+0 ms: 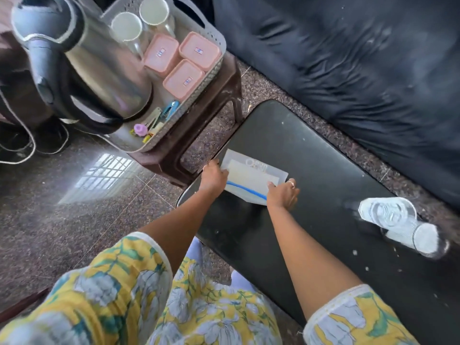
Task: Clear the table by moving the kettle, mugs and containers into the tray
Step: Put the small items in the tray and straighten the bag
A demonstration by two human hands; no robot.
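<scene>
Head cam feed, here's what I've got. Both hands are on the flat translucent plastic container with a blue stripe (pixel 251 178), which sits at the near-left end of the black oval surface (pixel 311 150). The left hand (pixel 214 175) has its grip curled over the container's left edge, and the right hand (pixel 283 195) has its grip pinched on the right corner, ring visible on one finger.

Up left, the grey perforated plastic tray (pixel 214 78) sits on a brown plastic stool (pixel 234 78), just beside the surface. In the tray are the shiny steel kettle with a black handle (pixel 104 70), two pale mugs (pixel 125 27) side by side at the far end, and three pink-lidded square containers (pixel 184 79) packed close together. A few small coloured clips (pixel 159 115) lie at the tray's near end.

Two clear glass tumblers (pixel 388 212) are on the right end of the surface, well apart from the hands. A dark sofa (pixel 348 58) runs along the far side.
</scene>
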